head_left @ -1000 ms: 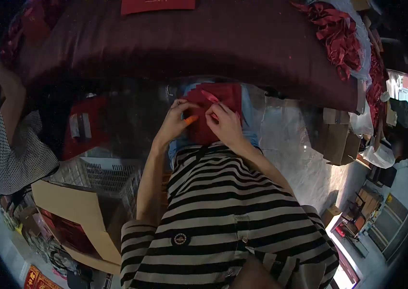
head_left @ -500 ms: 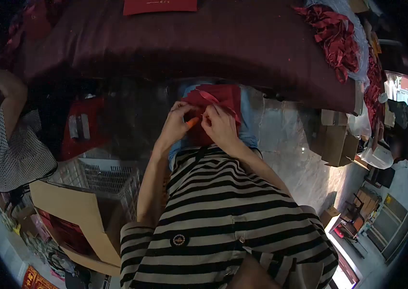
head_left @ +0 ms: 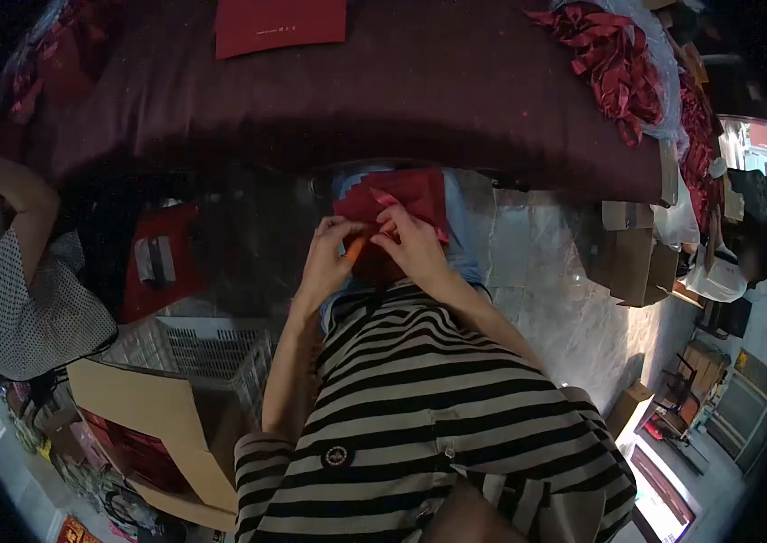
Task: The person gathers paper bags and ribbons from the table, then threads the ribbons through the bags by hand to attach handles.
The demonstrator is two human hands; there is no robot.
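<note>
Several flat red paper pieces (head_left: 421, 188), perhaps bags or envelopes, lie fanned in a stack on my lap. A shiny red ribbon (head_left: 384, 196) lies across the top of them. My right hand (head_left: 417, 246) is over the right side of the stack, thumb and fingers pinched on the ribbon. Beside it my left hand (head_left: 322, 262) is at the left edge, fingers bent inward and pressed together near the ribbon's lower part. One of its fingers wears an orange cover (head_left: 354, 250). What lies between the left fingertips is too small to make out.
A table with a dark red cloth (head_left: 356, 100) stands before me, bearing a red folder (head_left: 281, 27) and a heap of red ribbons (head_left: 614, 68) on plastic. At left are a person's arm (head_left: 22, 195), a plastic crate (head_left: 212, 339) and a cardboard box (head_left: 144, 398). More boxes (head_left: 634, 262) stand right.
The view has tilted up slightly, so the table and red folder sit lower in it. Both hands have moved a little toward my body over the stack, the right one still pinching.
</note>
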